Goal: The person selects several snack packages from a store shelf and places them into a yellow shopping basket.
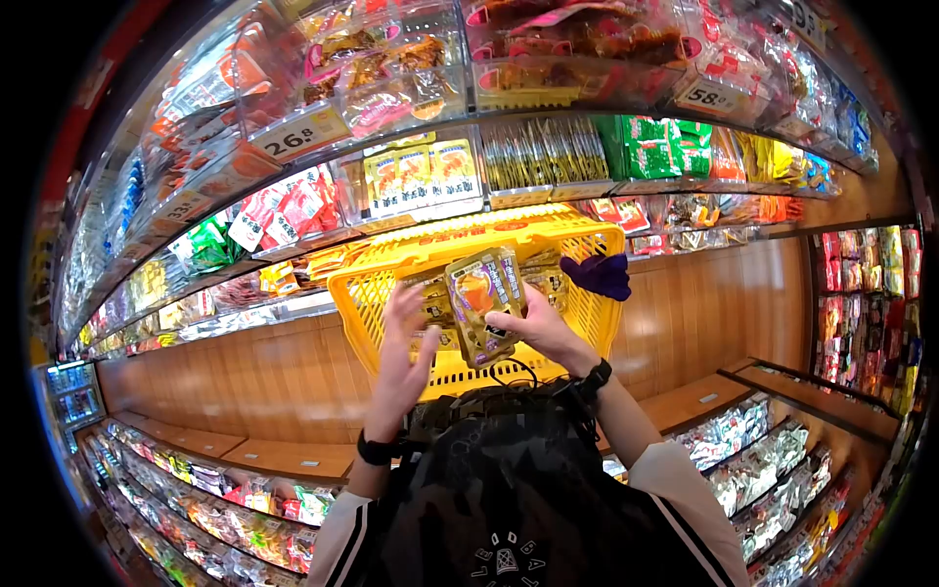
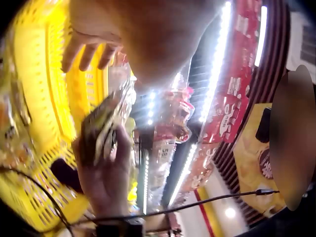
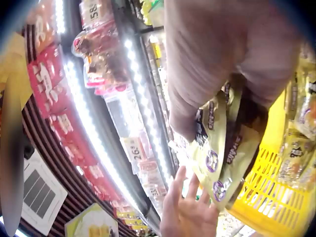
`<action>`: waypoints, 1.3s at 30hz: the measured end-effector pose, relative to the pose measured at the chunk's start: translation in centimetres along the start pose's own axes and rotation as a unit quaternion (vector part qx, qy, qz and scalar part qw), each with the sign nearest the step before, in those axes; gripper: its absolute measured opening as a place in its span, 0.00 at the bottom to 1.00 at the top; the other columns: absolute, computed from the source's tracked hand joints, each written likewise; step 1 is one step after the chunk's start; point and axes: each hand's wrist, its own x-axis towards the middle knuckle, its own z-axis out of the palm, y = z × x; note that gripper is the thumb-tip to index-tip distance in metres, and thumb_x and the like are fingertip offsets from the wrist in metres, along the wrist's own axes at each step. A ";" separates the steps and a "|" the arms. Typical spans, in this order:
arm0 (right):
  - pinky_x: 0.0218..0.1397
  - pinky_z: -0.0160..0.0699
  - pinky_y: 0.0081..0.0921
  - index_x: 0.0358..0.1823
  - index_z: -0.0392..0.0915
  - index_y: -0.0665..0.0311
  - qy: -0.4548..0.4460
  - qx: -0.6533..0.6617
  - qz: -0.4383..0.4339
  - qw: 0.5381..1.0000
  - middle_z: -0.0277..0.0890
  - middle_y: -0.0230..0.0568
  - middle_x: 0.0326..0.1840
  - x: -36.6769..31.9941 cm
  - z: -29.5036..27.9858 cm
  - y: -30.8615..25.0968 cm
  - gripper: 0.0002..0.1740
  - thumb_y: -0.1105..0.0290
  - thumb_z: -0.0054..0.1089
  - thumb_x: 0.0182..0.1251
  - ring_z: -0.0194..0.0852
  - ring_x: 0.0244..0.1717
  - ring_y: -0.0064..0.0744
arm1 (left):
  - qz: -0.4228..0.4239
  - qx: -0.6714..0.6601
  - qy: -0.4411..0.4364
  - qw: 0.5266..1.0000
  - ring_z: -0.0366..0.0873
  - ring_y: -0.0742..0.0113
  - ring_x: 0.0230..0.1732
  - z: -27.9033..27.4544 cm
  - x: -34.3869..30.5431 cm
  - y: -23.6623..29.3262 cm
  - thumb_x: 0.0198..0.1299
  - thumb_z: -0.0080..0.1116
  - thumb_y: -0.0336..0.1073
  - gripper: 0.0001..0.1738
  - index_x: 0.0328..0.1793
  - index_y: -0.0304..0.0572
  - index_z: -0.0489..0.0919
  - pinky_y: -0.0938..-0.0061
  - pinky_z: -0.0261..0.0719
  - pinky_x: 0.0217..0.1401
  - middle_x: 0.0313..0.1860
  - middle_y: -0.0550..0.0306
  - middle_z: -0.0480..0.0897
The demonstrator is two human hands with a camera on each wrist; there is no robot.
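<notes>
Head view: the right hand (image 1: 553, 333) grips a stack of flat packets (image 1: 479, 301), its thumb across the top face, over the yellow basket (image 1: 599, 338). The left hand (image 1: 403, 342) is open and holds nothing, its fingers spread beside the stack. In the right wrist view the packets' lower ends fan apart, so a loose one could slip out. A firm, even pinch with the thumb seems best, without crushing the contents; the open palm could square the edges or steady the low side. Turning the stack slowly and tipping it little should help hold the layers together.

More packets (image 1: 439, 303) lie inside the basket. Its far rim sits close to the shelf (image 1: 460, 213) with the price tags, so room looks tight on that side; a lift there could knock the goods. The right rim has a purple cloth (image 1: 597, 277) on it, worth passing wide. A black cord (image 1: 518, 367) loops by the near rim and could snag. The freer path appears to be straight up from the basket's middle.
</notes>
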 end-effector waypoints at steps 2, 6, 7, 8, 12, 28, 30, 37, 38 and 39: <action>0.64 0.78 0.31 0.70 0.65 0.68 -0.003 -0.071 -0.081 0.994 0.78 0.42 0.61 0.4 1.4 0.0 0.35 0.64 0.71 0.67 0.78 0.59 0.28 | -0.079 -0.192 -0.040 0.977 0.70 0.59 0.71 2.5 0.5 0.7 0.74 0.56 0.35 0.40 0.81 0.34 0.46 0.66 0.72 0.71 0.71 0.43 0.70; 0.62 0.78 0.40 0.66 0.60 0.73 0.012 -0.214 -0.092 0.972 0.77 0.59 0.60 1.2 4.3 1.0 0.37 0.64 0.72 0.63 0.80 0.61 0.51 | -0.114 -0.191 -0.007 0.975 0.78 0.66 0.58 5.2 1.9 -0.3 0.67 0.69 0.40 0.40 0.71 0.33 0.54 0.72 0.79 0.60 0.60 0.46 0.75; 0.63 0.78 0.41 0.65 0.60 0.73 0.015 -0.223 -0.085 0.971 0.76 0.61 0.61 1.6 4.3 1.7 0.37 0.65 0.71 0.63 0.79 0.62 0.55 | -0.109 -0.210 -0.004 0.971 0.78 0.66 0.57 5.4 2.3 -0.6 0.65 0.70 0.41 0.40 0.70 0.34 0.55 0.72 0.79 0.59 0.59 0.46 0.76; 0.63 0.78 0.41 0.65 0.60 0.73 0.013 -0.222 -0.085 0.971 0.76 0.61 0.61 1.9 4.1 2.4 0.37 0.65 0.71 0.63 0.79 0.62 0.55 | -0.109 -0.210 -0.002 0.972 0.78 0.66 0.57 5.4 2.5 -1.0 0.65 0.70 0.41 0.40 0.70 0.34 0.55 0.72 0.79 0.59 0.59 0.46 0.76; 0.62 0.77 0.46 0.64 0.61 0.78 -0.017 -0.394 -0.173 0.903 0.72 0.66 0.60 1.2 3.9 2.3 0.37 0.63 0.70 0.61 0.75 0.60 0.64 | -0.155 -0.268 0.008 0.951 0.78 0.67 0.56 5.6 2.4 -3.4 0.65 0.70 0.42 0.37 0.68 0.37 0.58 0.72 0.79 0.59 0.58 0.50 0.76; 0.55 0.83 0.30 0.70 0.61 0.73 -0.035 -0.301 -0.046 0.952 0.79 0.46 0.58 2.6 -2.4 -2.2 0.37 0.59 0.66 0.69 0.81 0.49 0.31 | -0.172 -0.274 -0.114 0.939 0.78 0.71 0.44 5.6 3.3 -2.5 0.79 0.49 0.44 0.27 0.73 0.44 0.52 0.77 0.79 0.49 0.55 0.54 0.73; 0.57 0.83 0.31 0.69 0.63 0.74 -0.014 -0.153 0.000 0.988 0.79 0.50 0.59 2.0 -3.2 -7.1 0.33 0.65 0.65 0.69 0.82 0.55 0.33 | -0.143 -0.259 -0.131 0.946 0.79 0.66 0.53 4.9 3.2 -1.1 0.79 0.48 0.41 0.27 0.76 0.46 0.51 0.72 0.78 0.55 0.61 0.50 0.71; 0.33 0.88 0.23 0.57 0.73 0.68 0.158 -0.157 -0.041 0.974 0.80 0.38 0.51 8.5 -8.9 -15.7 0.23 0.57 0.60 0.73 0.88 0.43 0.30 | -0.091 -0.188 -0.095 0.973 0.80 0.57 0.60 1.0 1.3 -2.3 0.77 0.50 0.33 0.26 0.75 0.43 0.56 0.67 0.80 0.62 0.67 0.45 0.70; 0.35 0.89 0.24 0.58 0.74 0.68 0.178 -0.162 -0.061 0.969 0.81 0.38 0.51 9.7 -8.6 -16.2 0.23 0.56 0.60 0.73 0.87 0.45 0.30 | -0.099 -0.192 -0.085 0.973 0.80 0.58 0.60 0.7 1.0 -2.6 0.77 0.50 0.33 0.25 0.75 0.43 0.56 0.67 0.80 0.62 0.67 0.45 0.70; 0.38 0.90 0.24 0.58 0.75 0.68 0.198 -0.167 -0.081 0.962 0.82 0.37 0.50 10.9 -8.4 -16.8 0.23 0.56 0.59 0.74 0.87 0.46 0.29 | -0.107 -0.195 -0.074 0.972 0.79 0.58 0.60 0.5 0.6 -2.9 0.77 0.50 0.33 0.25 0.74 0.43 0.56 0.67 0.80 0.62 0.66 0.45 0.71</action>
